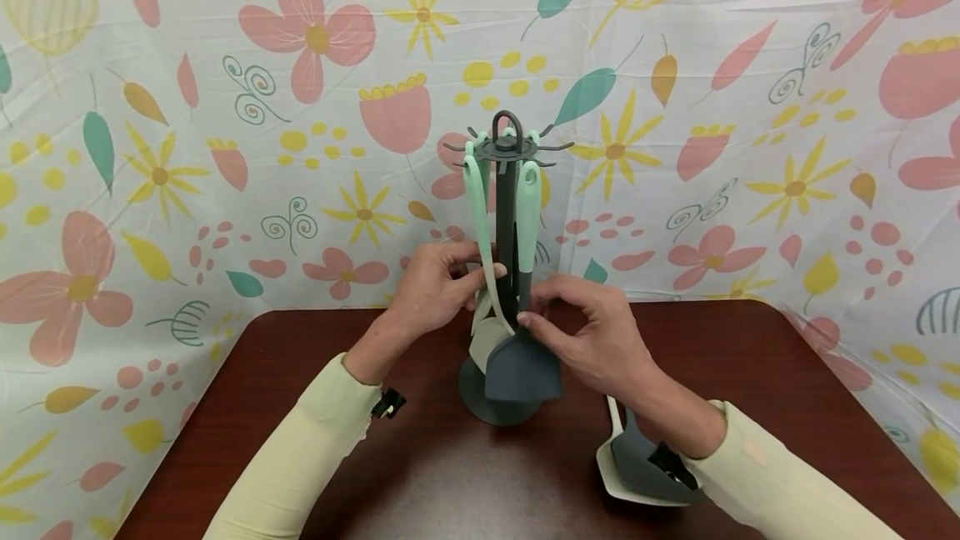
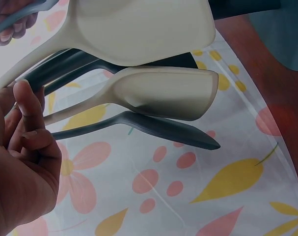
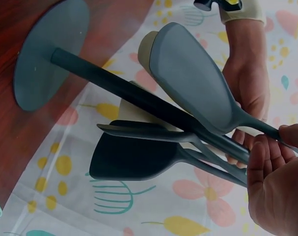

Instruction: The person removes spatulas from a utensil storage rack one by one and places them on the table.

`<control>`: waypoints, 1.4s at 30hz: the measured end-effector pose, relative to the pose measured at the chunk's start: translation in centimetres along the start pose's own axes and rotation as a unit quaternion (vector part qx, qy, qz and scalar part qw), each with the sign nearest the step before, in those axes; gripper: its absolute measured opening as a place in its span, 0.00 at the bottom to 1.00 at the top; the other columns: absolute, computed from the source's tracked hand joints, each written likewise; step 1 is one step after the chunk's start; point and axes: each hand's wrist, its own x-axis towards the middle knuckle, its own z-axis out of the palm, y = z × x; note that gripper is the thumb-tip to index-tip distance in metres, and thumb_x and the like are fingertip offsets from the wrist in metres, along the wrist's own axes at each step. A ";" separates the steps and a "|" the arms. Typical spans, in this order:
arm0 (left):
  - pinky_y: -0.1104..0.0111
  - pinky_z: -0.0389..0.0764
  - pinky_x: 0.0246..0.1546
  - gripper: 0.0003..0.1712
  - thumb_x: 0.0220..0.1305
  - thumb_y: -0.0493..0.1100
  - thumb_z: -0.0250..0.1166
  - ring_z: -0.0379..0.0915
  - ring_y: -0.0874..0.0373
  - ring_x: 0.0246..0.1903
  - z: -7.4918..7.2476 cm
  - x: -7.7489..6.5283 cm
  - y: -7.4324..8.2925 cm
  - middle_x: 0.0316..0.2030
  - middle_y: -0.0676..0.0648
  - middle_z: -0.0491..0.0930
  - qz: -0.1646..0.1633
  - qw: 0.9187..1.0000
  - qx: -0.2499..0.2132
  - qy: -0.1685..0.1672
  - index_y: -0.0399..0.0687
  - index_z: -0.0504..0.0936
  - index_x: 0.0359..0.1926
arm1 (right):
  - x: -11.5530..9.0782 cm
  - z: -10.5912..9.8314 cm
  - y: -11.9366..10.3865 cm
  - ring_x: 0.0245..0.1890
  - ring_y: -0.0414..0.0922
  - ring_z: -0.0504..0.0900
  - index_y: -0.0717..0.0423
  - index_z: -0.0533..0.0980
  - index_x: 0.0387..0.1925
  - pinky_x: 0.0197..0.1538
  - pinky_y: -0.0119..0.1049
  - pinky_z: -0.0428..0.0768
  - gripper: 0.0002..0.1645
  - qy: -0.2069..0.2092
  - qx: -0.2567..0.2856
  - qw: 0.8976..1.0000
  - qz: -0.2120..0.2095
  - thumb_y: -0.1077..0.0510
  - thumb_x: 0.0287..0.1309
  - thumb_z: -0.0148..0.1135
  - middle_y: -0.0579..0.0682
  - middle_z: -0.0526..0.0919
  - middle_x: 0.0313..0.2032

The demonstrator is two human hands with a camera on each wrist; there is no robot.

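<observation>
A dark utensil stand (image 1: 507, 215) rises from a round base, with mint-handled kitchen utensils hanging from its hooked top. My left hand (image 1: 441, 286) grips the pole at mid-height, its thumb passing behind the handle of a beige turner (image 1: 490, 338). My right hand (image 1: 600, 332) pinches the neck of a grey spatula (image 1: 522, 372), whose broad head hangs in front of the beige one. In the left wrist view, a second beige utensil (image 2: 163, 91) and a slim dark utensil (image 2: 168, 130) hang behind the pole. The spatula's mint handle reaches up to the hook ring.
On the brown table (image 1: 420, 457), a white-edged utensil (image 1: 609, 469) and a grey utensil (image 1: 648, 465) lie together under my right forearm. A flowered cloth (image 1: 315, 148) stands close behind the table's far edge. Several hooks on the ring stick outward.
</observation>
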 end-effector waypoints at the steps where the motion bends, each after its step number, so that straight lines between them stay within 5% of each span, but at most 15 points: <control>1: 0.62 0.77 0.20 0.11 0.72 0.45 0.73 0.76 0.54 0.17 0.0 0.0 0.0 0.18 0.48 0.81 0.000 1.000 -0.001 0.001 0.52 0.92 0.52 | -0.1 -0.1 0.0 0.36 0.39 0.86 0.49 0.87 0.43 0.40 0.31 0.85 0.14 0.001 -0.001 1.000 0.003 0.69 0.59 0.77 0.42 0.88 0.39; 12: 0.62 0.75 0.19 0.09 0.72 0.45 0.72 0.77 0.55 0.17 0.0 0.1 -0.1 0.17 0.53 0.79 0.003 1.000 -0.002 0.003 0.53 0.92 0.50 | -0.7 -1.0 0.4 0.23 0.38 0.71 0.41 0.84 0.39 0.26 0.35 0.71 0.15 -0.001 -0.037 0.999 0.017 0.66 0.62 0.76 0.38 0.82 0.32; 23: 0.62 0.77 0.20 0.10 0.72 0.45 0.72 0.77 0.54 0.17 0.0 0.0 0.0 0.19 0.42 0.81 0.001 1.000 -0.009 0.001 0.51 0.92 0.50 | -1.2 -2.2 0.6 0.26 0.38 0.76 0.41 0.84 0.41 0.28 0.32 0.74 0.14 -0.004 -0.040 0.998 0.048 0.66 0.64 0.74 0.38 0.83 0.30; 29: 0.63 0.75 0.19 0.08 0.71 0.46 0.73 0.77 0.53 0.17 0.1 0.0 -0.1 0.17 0.51 0.79 -0.004 1.000 -0.005 0.003 0.52 0.92 0.48 | -1.8 -3.0 0.8 0.26 0.39 0.78 0.41 0.84 0.42 0.28 0.33 0.74 0.13 0.003 -0.049 0.996 0.079 0.65 0.65 0.74 0.39 0.84 0.30; 35: 0.63 0.75 0.19 0.07 0.72 0.46 0.73 0.78 0.41 0.19 0.1 0.1 -0.1 0.16 0.51 0.79 -0.002 1.000 -0.014 0.002 0.52 0.92 0.47 | -2.5 -3.9 1.1 0.22 0.40 0.75 0.45 0.85 0.43 0.25 0.34 0.72 0.13 0.020 -0.053 0.994 0.097 0.66 0.65 0.74 0.42 0.86 0.29; 42: 0.62 0.78 0.20 0.08 0.71 0.45 0.73 0.77 0.51 0.17 0.1 0.0 0.0 0.17 0.50 0.80 -0.006 1.000 -0.014 0.004 0.51 0.92 0.48 | -3.1 -4.9 1.5 0.25 0.41 0.81 0.48 0.86 0.42 0.30 0.29 0.79 0.11 0.039 -0.063 0.991 0.108 0.67 0.64 0.74 0.46 0.87 0.29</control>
